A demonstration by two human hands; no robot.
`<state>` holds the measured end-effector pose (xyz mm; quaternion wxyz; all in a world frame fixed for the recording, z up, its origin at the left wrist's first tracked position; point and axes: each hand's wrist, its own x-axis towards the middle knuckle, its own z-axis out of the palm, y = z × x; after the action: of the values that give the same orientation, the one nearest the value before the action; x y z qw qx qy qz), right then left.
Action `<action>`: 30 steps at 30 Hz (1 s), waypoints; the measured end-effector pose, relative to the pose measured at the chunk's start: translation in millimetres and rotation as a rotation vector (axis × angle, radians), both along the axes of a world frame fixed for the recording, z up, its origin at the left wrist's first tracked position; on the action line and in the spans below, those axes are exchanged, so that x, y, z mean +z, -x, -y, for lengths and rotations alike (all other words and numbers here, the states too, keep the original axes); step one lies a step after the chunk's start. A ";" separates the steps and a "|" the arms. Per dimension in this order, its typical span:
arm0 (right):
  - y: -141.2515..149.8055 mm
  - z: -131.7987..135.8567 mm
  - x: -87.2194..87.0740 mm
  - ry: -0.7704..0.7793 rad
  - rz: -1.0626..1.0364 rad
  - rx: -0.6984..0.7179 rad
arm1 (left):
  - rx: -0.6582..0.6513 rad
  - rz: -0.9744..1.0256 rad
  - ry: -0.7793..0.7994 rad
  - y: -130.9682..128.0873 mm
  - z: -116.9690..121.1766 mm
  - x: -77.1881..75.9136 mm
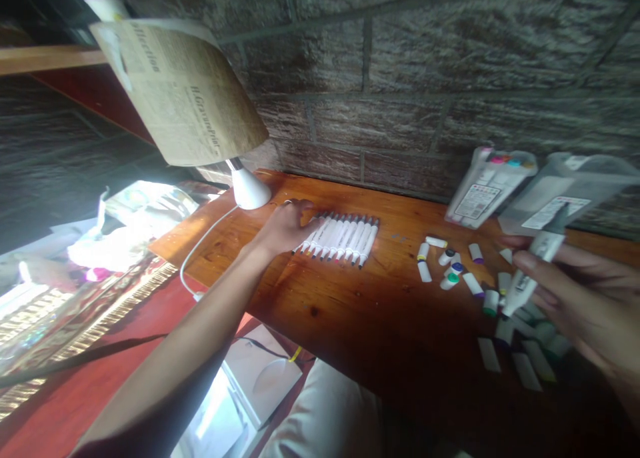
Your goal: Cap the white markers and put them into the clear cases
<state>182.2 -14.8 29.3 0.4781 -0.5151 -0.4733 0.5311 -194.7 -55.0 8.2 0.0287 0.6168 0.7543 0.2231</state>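
Observation:
A row of white markers (345,239), uncapped with their tips showing, lies side by side on the wooden desk (350,325). My left hand (286,230) rests at the left end of this row, fingers apart, the thumb against the outermost marker. Over on the right, my right hand (575,285) grips a single white marker (535,271), held slanted with a bare tip pointing down. Beneath and beside that hand, loose white marker caps are scattered, among them a green-ended cap (450,281) and a purple-ended cap (476,253). Some caps lie in dark shadow.
A clear case (475,195) holding markers stands by the stone wall (415,65), next to another clear plastic case (565,191). A lamp (250,188) with a newsprint shade stands at the back left; its white cord (187,255) runs over the desk's left edge.

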 end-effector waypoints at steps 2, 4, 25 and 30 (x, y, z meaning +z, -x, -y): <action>-0.4 -1.0 0.5 -0.014 0.002 -0.006 | -0.046 0.030 -0.088 -7.5 1.3 5.6; -1.8 -3.9 -0.7 -0.037 -0.006 -0.009 | -0.086 0.096 -0.157 -15.5 0.9 10.9; -38.5 -57.2 -12.5 -0.226 -0.347 -0.032 | -0.487 0.485 -0.307 -191.9 -70.9 -2.5; -42.3 -62.8 -14.0 -0.202 -0.379 -0.043 | -0.494 0.381 -0.275 -192.4 -61.0 -25.2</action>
<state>224.5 48.0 15.3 0.6190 -0.3655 -0.4147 0.5579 -2.3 6.0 -17.0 0.1390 0.7263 0.5259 0.4202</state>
